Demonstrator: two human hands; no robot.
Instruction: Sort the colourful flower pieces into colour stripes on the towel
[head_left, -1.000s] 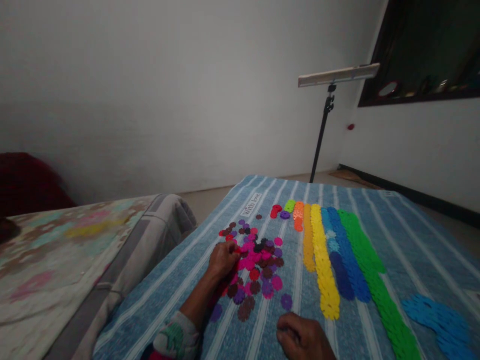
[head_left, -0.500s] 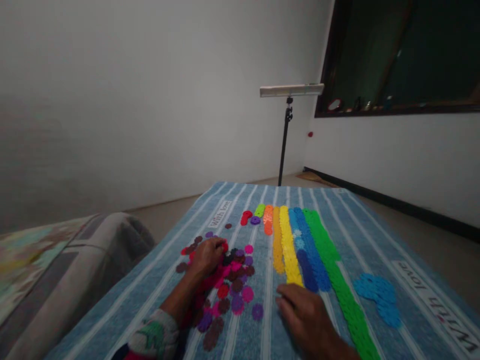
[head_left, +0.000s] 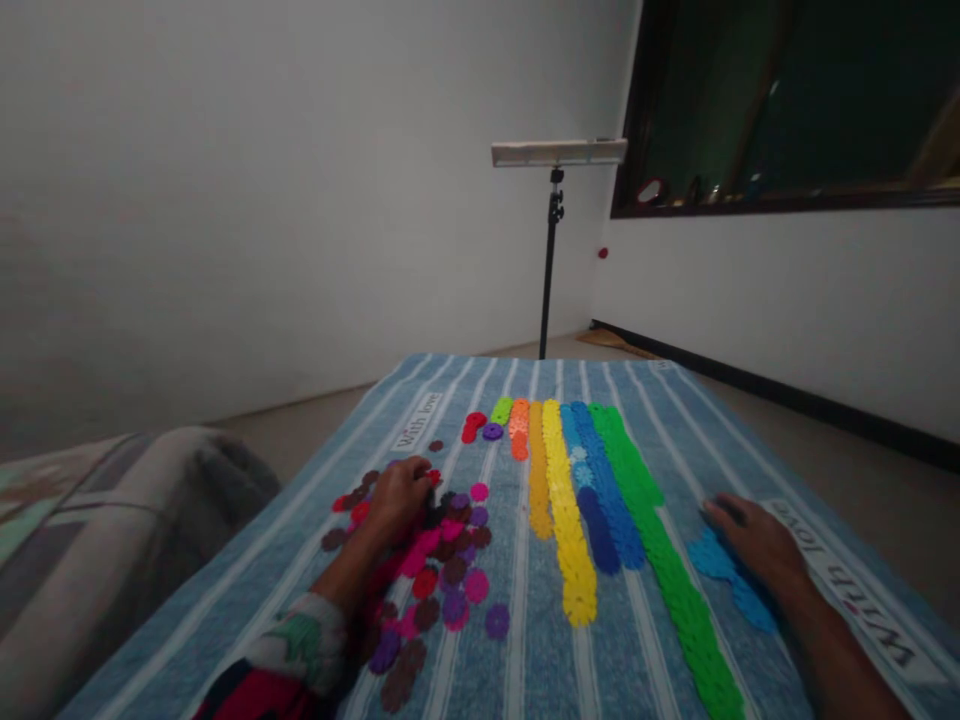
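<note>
My left hand [head_left: 403, 495] rests over a mixed pile of flower-edged plastic discs [head_left: 454, 570] in red, pink, purple, brown and black. Its fingers are bent together at a red disc [head_left: 434, 478]. On the right, my right hand [head_left: 757, 540] reaches over a group of light blue discs [head_left: 712, 555] and partly covers them. Its fingers stretch out past their far edge, and nothing shows in them. Between the hands lie long rows of overlapping discs: a yellow row [head_left: 571, 530], an amber row [head_left: 538, 480], a blue row [head_left: 619, 510] and a green row [head_left: 679, 580].
A striped blue cloth [head_left: 300, 620] covers the surface. Short orange [head_left: 519, 430], lime [head_left: 502, 410] and red [head_left: 473, 427] groups lie farther off, by a purple disc [head_left: 492, 432]. A draped blanket [head_left: 187, 500] is at left. Behind stands a thin black stand [head_left: 548, 270].
My right hand has moved right, from the near end of the yellow row to the light blue discs, uncovering the row's end. My left hand stays at the pile. The view has shifted slightly.
</note>
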